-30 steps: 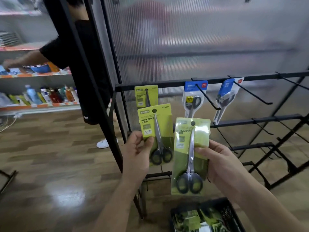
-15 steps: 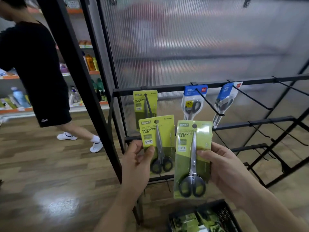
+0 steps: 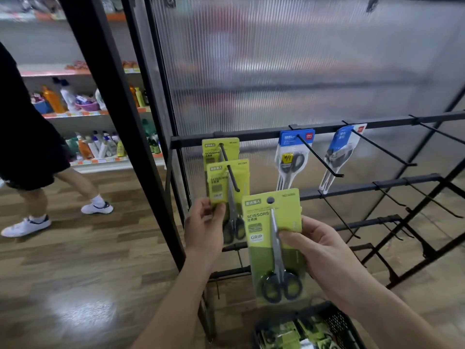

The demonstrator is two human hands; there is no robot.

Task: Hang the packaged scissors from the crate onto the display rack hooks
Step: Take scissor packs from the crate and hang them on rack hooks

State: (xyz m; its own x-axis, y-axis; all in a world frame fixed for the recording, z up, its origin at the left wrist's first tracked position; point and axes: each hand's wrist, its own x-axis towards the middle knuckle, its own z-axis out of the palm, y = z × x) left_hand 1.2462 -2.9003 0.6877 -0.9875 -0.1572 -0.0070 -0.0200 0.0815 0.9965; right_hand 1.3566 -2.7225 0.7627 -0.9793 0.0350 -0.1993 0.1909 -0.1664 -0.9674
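Nearest the viewer, the crate (image 3: 337, 321) is holding more green packs. Above it the right hand (image 3: 324, 250) is gripping a packaged scissors (image 3: 274, 238) by its right edge, fingers (image 3: 308, 224) clamping the card, long axis upright, handles down, hang hole uppermost. Farther in, the left hand (image 3: 203, 222) is pinching the lower corner of a second pack (image 3: 227, 185), which the leftmost hook (image 3: 232, 176) is passing through. Judgement: the held pack's hole is lying below and right of that hook's tip, so the next move is calling for a lift up and leftward
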